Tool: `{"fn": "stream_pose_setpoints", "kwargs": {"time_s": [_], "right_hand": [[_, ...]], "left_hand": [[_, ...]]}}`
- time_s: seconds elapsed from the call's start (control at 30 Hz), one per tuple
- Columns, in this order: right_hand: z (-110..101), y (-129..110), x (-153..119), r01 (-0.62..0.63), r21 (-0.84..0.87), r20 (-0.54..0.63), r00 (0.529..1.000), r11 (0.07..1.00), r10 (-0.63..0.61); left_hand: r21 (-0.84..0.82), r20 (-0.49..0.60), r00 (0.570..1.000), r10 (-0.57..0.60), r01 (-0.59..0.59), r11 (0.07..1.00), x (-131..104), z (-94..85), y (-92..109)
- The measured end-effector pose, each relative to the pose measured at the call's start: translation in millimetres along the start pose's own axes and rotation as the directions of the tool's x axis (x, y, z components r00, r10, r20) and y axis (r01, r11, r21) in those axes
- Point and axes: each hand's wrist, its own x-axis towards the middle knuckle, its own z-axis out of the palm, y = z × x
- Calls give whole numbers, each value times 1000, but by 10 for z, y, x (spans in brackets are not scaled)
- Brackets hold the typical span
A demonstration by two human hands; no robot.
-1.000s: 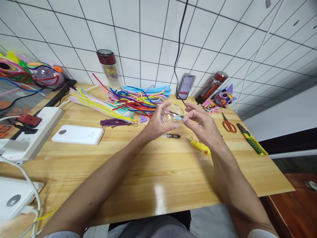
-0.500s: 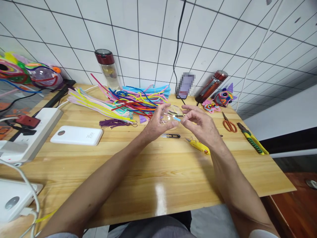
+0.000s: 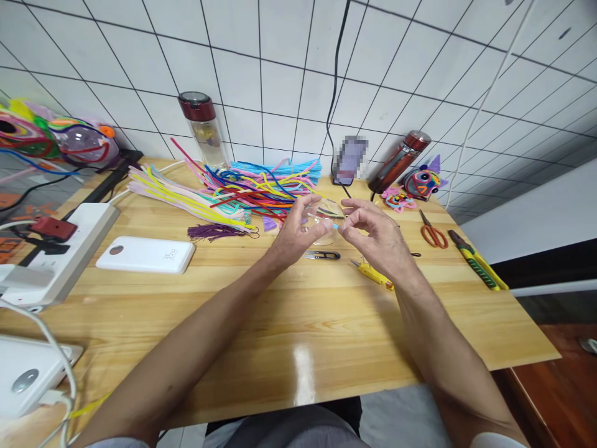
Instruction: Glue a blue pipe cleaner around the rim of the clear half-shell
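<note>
My left hand [image 3: 298, 229] is wrapped round the side of a clear, see-through plastic ball [image 3: 321, 238], with the thumb on its near face. A small light-blue piece [image 3: 335, 228] shows between my left thumb tip and the fingertips of my right hand [image 3: 372, 236]. Thumb and forefinger of the right hand are pinched together at that piece; whether it is stuck to the ball I cannot tell. Below the ball lie black thread snips [image 3: 323, 255]. Under my right hand rests a yellow glue gun [image 3: 373, 274], partly hidden by the wrist.
Colourful pipe cleaners [image 3: 261, 190] and a purple tassel [image 3: 217, 232] lie behind and left. A white power bank [image 3: 145, 254] and power strip [image 3: 60, 249] are at left. Scissors [image 3: 433, 230], pliers [image 3: 476, 261], a decorated ball [image 3: 422, 182] and a red flask [image 3: 400, 162] stand or lie right.
My left thumb has shifted over the light-blue piece, so less of it shows. The right fingertips have moved slightly left, closer to the thumb.
</note>
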Motion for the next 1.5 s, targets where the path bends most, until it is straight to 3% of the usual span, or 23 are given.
{"fn": "stream_pose_setpoints", "kwargs": {"time_s": [0.5,0.77,1.17,1.5], "right_hand": [[61,25,-14,-6,-30,-49,999,1000,4],[77,33,-27,-6,-19,-50,999,1000,5],[-73,-60,-21,-82,-26,-35,996,996,81],[-53,-52,-1,-140,2,14,990,990,140]], "left_hand": [[-62,16,1000,-17,18,998,-32,-1,34],[2,-27,999,-16,17,1000,-18,42,-56],[-109,-51,997,-54,48,993,30,-5,-1],[-239,-37,993,-113,101,966,58,-29,-14]]}}
